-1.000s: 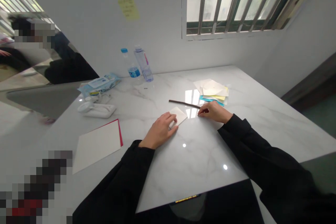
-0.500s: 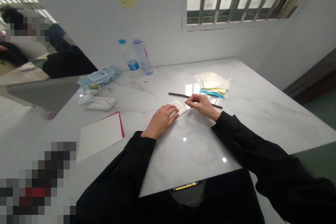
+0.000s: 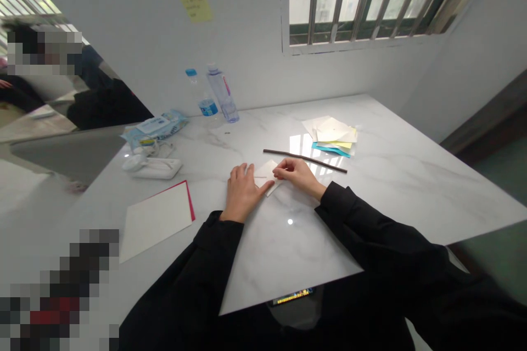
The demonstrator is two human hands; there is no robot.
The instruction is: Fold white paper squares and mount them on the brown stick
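A small folded piece of white paper (image 3: 267,169) lies on the table between my two hands, with a thin line across its middle. My left hand (image 3: 242,187) rests over its left side, fingers spread and thumb stretched along the near edge. My right hand (image 3: 298,174) pinches the paper's right part between thumb and fingertips, which hide that corner. Just beyond the right hand, a thin dark brown stick (image 3: 307,160) lies slantwise on the tabletop.
Loose papers in white, yellow and blue (image 3: 332,134) lie beyond the stick. At the back stand two plastic bottles (image 3: 222,96). To the left are a wipes pack (image 3: 156,125), a white device (image 3: 154,167) and a white sheet over red (image 3: 158,219). A person sits far left.
My right hand has moved left and slightly toward me, onto the paper. My left hand has shifted left, its fingers spreading wider. The whole stick now shows.
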